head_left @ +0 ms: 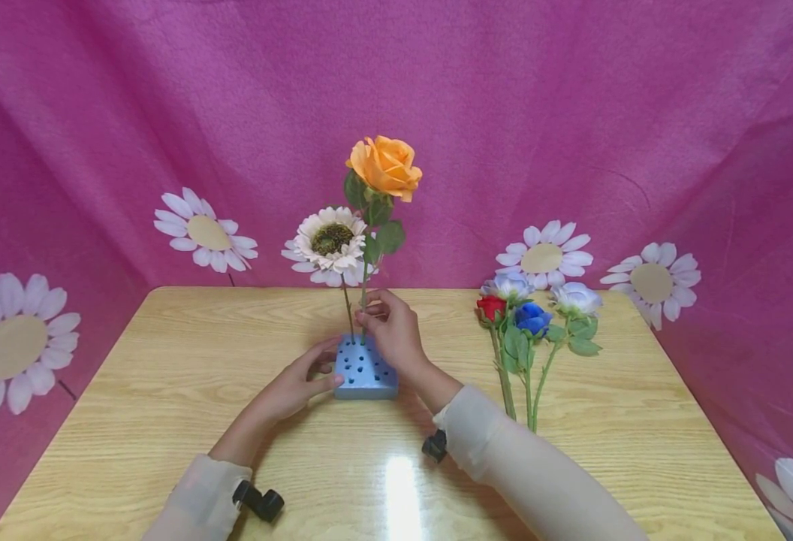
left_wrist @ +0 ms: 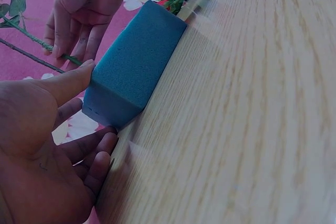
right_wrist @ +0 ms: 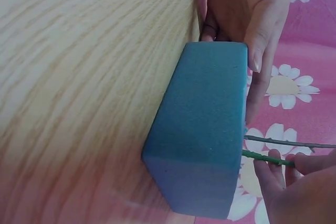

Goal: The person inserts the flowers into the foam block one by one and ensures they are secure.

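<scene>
A blue foam block (head_left: 366,368) dotted with holes sits on the table. My left hand (head_left: 302,379) holds its left side, the thumb on the block's upper edge and the other fingers along the side, as the left wrist view shows. With thumb and fingertips my right hand (head_left: 396,330) pinches the green stem (right_wrist: 268,158) of an orange rose (head_left: 386,167) low down, just above the block. That stem meets a hole near the block's far edge. Beside it, a cream sunflower-like bloom (head_left: 332,239) stands upright, its thin dark stem (right_wrist: 294,142) in a neighbouring hole.
On the right of the wooden table (head_left: 187,361) lie several artificial flowers: a red rose (head_left: 491,308), a blue rose (head_left: 533,319) and pale ones (head_left: 575,298), with leafy stems pointing toward me. A pink daisy-printed cloth (head_left: 477,113) hangs behind and at both sides.
</scene>
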